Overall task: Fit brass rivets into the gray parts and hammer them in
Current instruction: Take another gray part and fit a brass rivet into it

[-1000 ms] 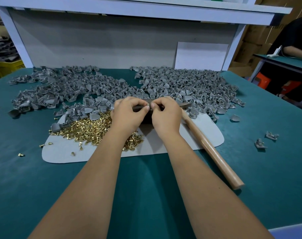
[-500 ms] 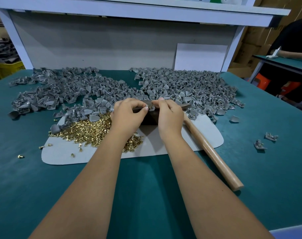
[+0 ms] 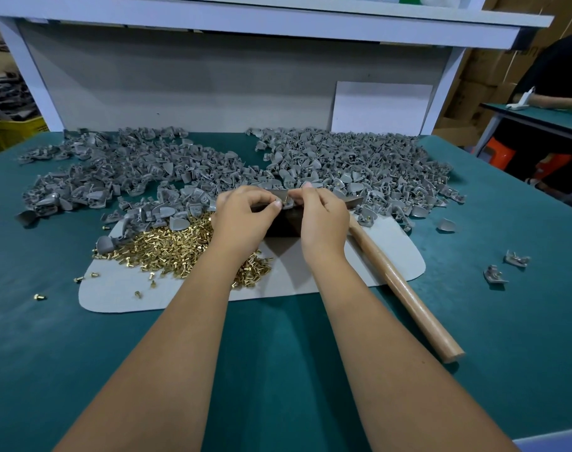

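Both hands sit close together, fingertips nearly meeting, over a dark block standing on the pale mat (image 3: 310,278). Left hand (image 3: 242,216) is curled, thumb and forefinger pinching toward a small gray part (image 3: 287,201) on the block's top edge; right hand (image 3: 320,213) is curled likewise, pinching at the same spot. Whether a rivet is already between the fingers: cannot tell, too small and covered. Brass rivets (image 3: 180,246) lie heaped just left of the left hand, under its wrist; gray parts (image 3: 359,168) are piled beyond both hands and out to either side. Judgement: rivets are tiny, hard, smooth, likely to roll or slip, so best taken by the shank with fingertips; gray parts look light and rigid, with thin edges, best held by the flat body. Hammer handle (image 3: 399,288) runs just right of the right hand; its head is hidden behind that hand. The block's shape is mostly covered.
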Motion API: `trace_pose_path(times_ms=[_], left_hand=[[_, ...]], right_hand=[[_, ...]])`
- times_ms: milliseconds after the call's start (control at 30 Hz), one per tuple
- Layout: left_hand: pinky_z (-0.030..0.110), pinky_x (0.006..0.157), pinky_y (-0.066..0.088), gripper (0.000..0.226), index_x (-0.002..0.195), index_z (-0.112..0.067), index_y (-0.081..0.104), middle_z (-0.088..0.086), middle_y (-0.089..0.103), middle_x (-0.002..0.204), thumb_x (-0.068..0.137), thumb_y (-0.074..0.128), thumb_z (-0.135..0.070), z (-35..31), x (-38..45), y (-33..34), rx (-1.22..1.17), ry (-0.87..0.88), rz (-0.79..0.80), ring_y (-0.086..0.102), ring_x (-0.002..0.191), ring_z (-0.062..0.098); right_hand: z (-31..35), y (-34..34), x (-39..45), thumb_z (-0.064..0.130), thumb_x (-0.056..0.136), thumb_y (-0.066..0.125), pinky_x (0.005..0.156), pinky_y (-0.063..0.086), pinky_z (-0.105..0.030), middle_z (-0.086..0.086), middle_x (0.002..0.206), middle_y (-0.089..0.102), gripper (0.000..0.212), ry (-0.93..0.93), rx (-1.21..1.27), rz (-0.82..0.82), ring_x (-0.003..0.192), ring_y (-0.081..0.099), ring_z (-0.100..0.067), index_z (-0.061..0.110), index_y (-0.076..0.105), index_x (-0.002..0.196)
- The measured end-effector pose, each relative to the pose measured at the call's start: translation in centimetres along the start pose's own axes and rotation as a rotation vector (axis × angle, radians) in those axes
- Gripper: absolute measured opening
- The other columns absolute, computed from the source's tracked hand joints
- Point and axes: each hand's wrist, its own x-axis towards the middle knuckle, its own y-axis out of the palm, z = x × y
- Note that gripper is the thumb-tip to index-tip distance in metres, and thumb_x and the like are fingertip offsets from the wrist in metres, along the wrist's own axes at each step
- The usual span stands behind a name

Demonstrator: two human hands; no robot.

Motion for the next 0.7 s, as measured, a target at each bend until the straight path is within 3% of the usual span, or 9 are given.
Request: trace_pose_path(times_ms=[100, 267, 533, 700], left_hand=[[0.046, 0.111, 0.030, 0.010, 0.082, -0.035, 0.068, -0.014, 0.061, 0.105, 0.091, 0.068, -0.029, 0.09, 0.13, -0.02, 0.022, 0.016, 0.001, 0.036, 0.128, 0.024], [0.040, 0.109, 0.029, 0.005, 0.091, -0.029, 0.073, -0.012, 0.062, 0.107, 0.090, 0.069, -0.029, 0.33, 0.29, 0.07, 0.073, 0.034, -0.010, 0.037, 0.128, 0.025], [0.045, 0.111, 0.030, 0.008, 0.093, -0.028, 0.075, -0.007, 0.066, 0.113, 0.090, 0.069, -0.031, 0.52, 0.46, 0.10, 0.074, 0.048, -0.007, 0.042, 0.127, 0.025], [0.049, 0.107, 0.039, 0.013, 0.099, -0.022, 0.078, 0.000, 0.068, 0.114, 0.089, 0.071, -0.025, 0.73, 0.69, 0.06, 0.003, 0.055, 0.027, 0.052, 0.123, 0.031]], right_hand=[[-0.17, -0.05, 0.10, 0.033, 0.094, 0.051, 0.075, 0.046, -0.028, 0.006, 0.085, 0.068, 0.029, -0.025, -0.034, 0.013, 0.083, 0.060, -0.006, 0.026, 0.072, 0.076], [-0.32, -0.10, 0.25, 0.025, 0.087, 0.065, 0.063, 0.035, -0.004, 0.013, 0.087, 0.063, 0.011, -0.095, -0.161, 0.064, 0.080, 0.055, 0.004, 0.028, 0.072, 0.079], [-0.41, -0.03, 0.22, 0.021, 0.086, 0.067, 0.066, 0.040, -0.020, 0.012, 0.085, 0.061, 0.009, -0.152, -0.269, 0.041, 0.081, 0.055, -0.006, 0.023, 0.073, 0.079], [0.15, -0.01, 0.36, 0.019, 0.086, 0.066, 0.065, 0.042, -0.026, 0.014, 0.078, 0.057, 0.015, -0.174, -0.365, 0.055, 0.080, 0.055, -0.010, 0.023, 0.069, 0.072]])
